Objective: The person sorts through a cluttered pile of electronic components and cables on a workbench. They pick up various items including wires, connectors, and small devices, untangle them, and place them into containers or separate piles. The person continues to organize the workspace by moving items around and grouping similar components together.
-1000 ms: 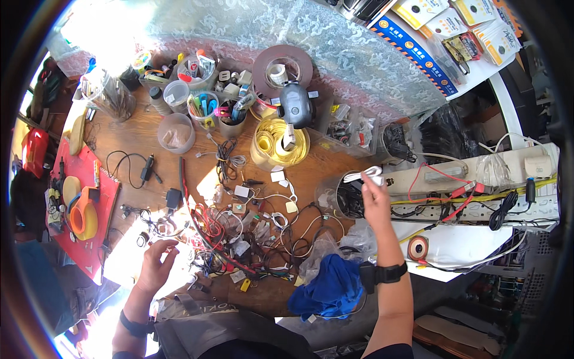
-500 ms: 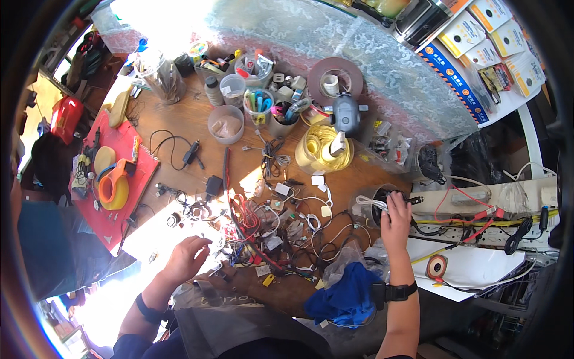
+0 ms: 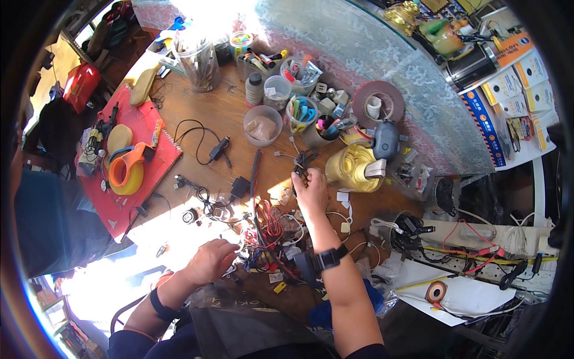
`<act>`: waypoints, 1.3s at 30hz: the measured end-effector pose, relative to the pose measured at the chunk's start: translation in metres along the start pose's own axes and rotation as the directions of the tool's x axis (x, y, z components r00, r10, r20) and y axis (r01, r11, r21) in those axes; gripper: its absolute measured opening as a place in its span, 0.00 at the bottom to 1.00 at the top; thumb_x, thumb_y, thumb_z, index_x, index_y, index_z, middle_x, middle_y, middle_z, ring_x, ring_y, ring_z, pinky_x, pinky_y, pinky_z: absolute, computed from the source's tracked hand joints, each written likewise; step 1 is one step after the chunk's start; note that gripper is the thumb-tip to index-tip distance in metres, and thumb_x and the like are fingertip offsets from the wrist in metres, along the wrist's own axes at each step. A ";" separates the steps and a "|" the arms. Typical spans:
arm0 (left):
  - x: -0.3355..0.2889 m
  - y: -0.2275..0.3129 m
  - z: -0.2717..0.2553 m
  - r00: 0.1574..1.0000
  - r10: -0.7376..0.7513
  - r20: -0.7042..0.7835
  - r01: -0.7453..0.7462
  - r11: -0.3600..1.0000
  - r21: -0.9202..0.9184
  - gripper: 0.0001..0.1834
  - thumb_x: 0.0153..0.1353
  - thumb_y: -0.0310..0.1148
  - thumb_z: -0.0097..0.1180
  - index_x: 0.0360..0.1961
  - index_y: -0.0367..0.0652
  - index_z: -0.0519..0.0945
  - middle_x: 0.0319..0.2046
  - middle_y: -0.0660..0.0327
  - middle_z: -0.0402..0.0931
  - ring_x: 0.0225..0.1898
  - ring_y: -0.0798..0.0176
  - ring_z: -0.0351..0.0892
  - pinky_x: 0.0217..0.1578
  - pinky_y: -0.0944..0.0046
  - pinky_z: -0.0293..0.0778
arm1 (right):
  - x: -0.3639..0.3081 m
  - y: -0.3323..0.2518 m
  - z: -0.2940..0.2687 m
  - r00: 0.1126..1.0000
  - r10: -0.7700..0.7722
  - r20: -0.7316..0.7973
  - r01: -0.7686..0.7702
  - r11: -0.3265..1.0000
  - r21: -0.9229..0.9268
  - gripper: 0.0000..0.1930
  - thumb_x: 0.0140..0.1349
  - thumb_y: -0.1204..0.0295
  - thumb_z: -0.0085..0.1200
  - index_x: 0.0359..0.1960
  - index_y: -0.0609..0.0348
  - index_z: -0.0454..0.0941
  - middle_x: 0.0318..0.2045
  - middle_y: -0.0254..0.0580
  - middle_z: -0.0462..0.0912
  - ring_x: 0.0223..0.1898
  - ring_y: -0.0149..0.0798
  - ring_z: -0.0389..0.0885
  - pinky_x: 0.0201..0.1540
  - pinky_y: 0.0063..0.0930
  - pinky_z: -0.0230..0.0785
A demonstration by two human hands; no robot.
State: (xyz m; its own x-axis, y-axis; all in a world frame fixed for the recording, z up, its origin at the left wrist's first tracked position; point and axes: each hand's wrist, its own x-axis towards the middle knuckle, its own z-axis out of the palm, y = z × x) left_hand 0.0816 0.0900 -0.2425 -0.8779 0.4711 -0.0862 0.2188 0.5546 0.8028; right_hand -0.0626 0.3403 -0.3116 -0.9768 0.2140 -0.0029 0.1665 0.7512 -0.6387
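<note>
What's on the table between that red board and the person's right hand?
In the head view: a black plug with a looping cord, a black adapter nearer the person, and, closer to the right hand, a long dark cable.

I'm looking down at a brown wooden counter [image 3: 190, 142], sunlit near left. On its left lies a red mat [image 3: 154, 167] bearing an orange-handled tool [image 3: 121, 175]. Far off stand a tub of tools [image 3: 198, 69] and a round clear tub [image 3: 263, 128]; right of these, a tub of yellow coil [image 3: 347, 173]. Toward the middle I make out a partly hidden black cable bundle [image 3: 307, 158], a dark plug with its cord [image 3: 219, 151], a black adapter [image 3: 240, 187] and, nearer, a cable tangle [image 3: 272, 222].
</note>
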 end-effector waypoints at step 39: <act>0.005 -0.019 0.004 0.805 -0.547 0.228 0.347 0.123 -0.930 0.13 0.64 0.32 0.49 0.47 0.37 0.73 0.38 0.59 0.76 0.41 0.65 0.76 0.42 0.66 0.73 | -0.147 -0.071 -0.004 0.679 -0.349 0.646 -0.186 0.769 0.611 0.18 0.57 0.78 0.54 0.50 0.64 0.71 0.34 0.35 0.74 0.31 0.24 0.75 0.32 0.18 0.68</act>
State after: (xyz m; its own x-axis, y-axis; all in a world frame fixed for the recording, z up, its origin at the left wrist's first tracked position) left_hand 0.0747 0.0850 -0.2606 -0.7294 0.2325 -0.6433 -0.6740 -0.4054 0.6176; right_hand 0.0699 0.2584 -0.2627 -0.8085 -0.5197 -0.2762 0.2278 0.1564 -0.9611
